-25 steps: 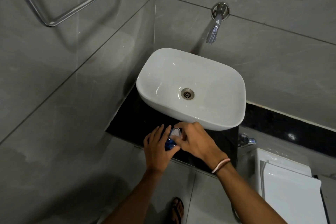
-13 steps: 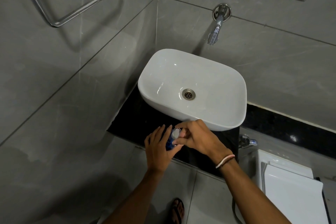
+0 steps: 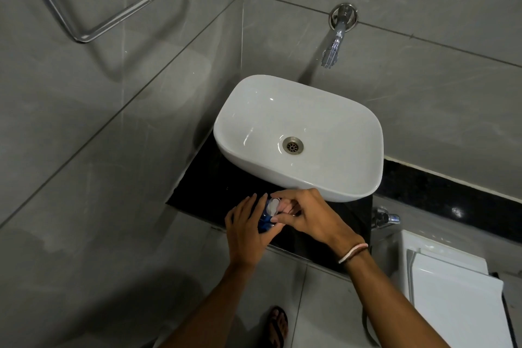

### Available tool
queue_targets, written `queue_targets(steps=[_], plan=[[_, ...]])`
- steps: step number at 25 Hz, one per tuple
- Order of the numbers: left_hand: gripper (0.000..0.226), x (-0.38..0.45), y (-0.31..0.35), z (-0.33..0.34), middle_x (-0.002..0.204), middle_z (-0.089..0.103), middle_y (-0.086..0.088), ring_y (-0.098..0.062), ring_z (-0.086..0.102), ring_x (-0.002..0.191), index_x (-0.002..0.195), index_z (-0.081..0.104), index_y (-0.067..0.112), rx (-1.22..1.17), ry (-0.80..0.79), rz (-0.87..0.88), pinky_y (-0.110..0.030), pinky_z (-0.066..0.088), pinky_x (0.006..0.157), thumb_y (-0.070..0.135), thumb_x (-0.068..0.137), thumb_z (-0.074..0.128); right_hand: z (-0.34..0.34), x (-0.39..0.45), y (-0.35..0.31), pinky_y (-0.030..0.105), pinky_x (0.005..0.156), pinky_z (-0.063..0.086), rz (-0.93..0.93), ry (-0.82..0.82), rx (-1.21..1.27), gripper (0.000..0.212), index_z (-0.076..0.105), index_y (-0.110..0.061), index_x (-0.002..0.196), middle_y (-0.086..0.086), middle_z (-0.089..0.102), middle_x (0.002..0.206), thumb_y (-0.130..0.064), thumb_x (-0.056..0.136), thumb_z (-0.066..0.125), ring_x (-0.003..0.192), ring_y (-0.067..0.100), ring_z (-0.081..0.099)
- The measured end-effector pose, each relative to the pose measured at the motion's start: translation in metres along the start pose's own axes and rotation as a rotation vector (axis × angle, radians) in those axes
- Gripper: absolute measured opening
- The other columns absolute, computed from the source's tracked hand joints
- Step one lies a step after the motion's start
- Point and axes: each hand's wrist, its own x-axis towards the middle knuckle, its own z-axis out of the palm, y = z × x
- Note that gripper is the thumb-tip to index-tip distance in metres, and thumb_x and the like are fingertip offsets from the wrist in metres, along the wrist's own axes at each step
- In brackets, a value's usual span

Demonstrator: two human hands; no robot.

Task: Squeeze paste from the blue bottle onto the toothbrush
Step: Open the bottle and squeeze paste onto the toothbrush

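Left hand (image 3: 248, 230) grips the blue bottle (image 3: 265, 223); right hand (image 3: 305, 216) pinches its white cap (image 3: 273, 205); sink (image 3: 350, 178) at twelve o'clock.

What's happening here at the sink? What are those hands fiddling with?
A person stands at a white basin in a grey-tiled bathroom. The left hand grips a small blue bottle in front of the basin, over the black counter, while the right hand works at its white cap. No toothbrush shows, and no paste is out yet.
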Motion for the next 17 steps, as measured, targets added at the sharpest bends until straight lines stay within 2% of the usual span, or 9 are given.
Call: queue_targets(steps=[4,9,11,13,15,17], plan=[[0.080,0.001,0.000,0.000,0.129,0.065,-0.008,-0.028,0.059,0.121,0.131,0.061,0.018,-0.014,0.006,0.011,-0.052,0.049,0.092,0.050,0.062,0.086,0.003,-0.002,0.010,0.009,0.083,0.052,0.057,0.034,0.033,0.061,0.064,-0.027,0.131,-0.010,0.073,0.106,-0.038,0.077,0.088,0.099,-0.001,0.066],[0.075,0.001,0.000,0.000,0.129,0.065,-0.007,-0.026,0.059,0.120,0.131,0.060,0.018,-0.025,0.031,0.020,-0.049,0.048,0.093,0.059,0.069,0.072,0.017,0.003,0.020,0.026,0.107,0.050,0.099,0.061,0.076,0.061,0.065,-0.021,0.134,-0.006,0.070,0.129,-0.022,0.078,0.088,0.120,0.003,0.063],[0.075,0.002,0.001,-0.001,0.131,0.065,-0.005,-0.024,0.057,0.122,0.132,0.060,0.018,-0.024,0.030,0.014,-0.048,0.047,0.094,0.062,0.071,0.066,0.031,0.002,0.021,0.022,0.108,0.048,0.098,0.139,0.142,0.054,0.068,-0.020,0.130,-0.007,0.072,0.123,-0.015,0.080,0.086,0.116,-0.006,0.062],[0.075,0.003,0.002,-0.002,0.132,0.064,-0.002,-0.022,0.056,0.124,0.132,0.060,0.018,-0.022,0.029,0.021,-0.048,0.045,0.096,0.061,0.072,0.064,0.043,-0.001,0.024,0.011,0.108,0.041,0.095,0.222,0.163,0.047,0.068,-0.028,0.126,-0.011,0.075,0.114,-0.014,0.083,0.082,0.115,-0.018,0.057],[0.074,0.002,0.003,-0.002,0.131,0.065,0.001,-0.021,0.056,0.124,0.132,0.060,0.016,-0.026,0.033,0.035,-0.047,0.043,0.096,0.059,0.072,0.064,0.049,-0.003,0.028,0.011,0.116,0.032,0.098,0.265,0.180,0.044,0.066,-0.033,0.123,-0.026,0.072,0.108,-0.016,0.085,0.080,0.120,-0.021,0.052],[0.073,0.003,0.003,-0.003,0.129,0.067,0.000,-0.020,0.056,0.123,0.131,0.061,0.013,-0.021,0.029,0.051,-0.048,0.042,0.098,0.056,0.072,0.064,0.053,-0.003,0.031,0.015,0.118,0.033,0.108,0.285,0.203,0.041,0.069,-0.031,0.121,-0.036,0.067,0.106,-0.017,0.084,0.081,0.122,-0.020,0.052]])
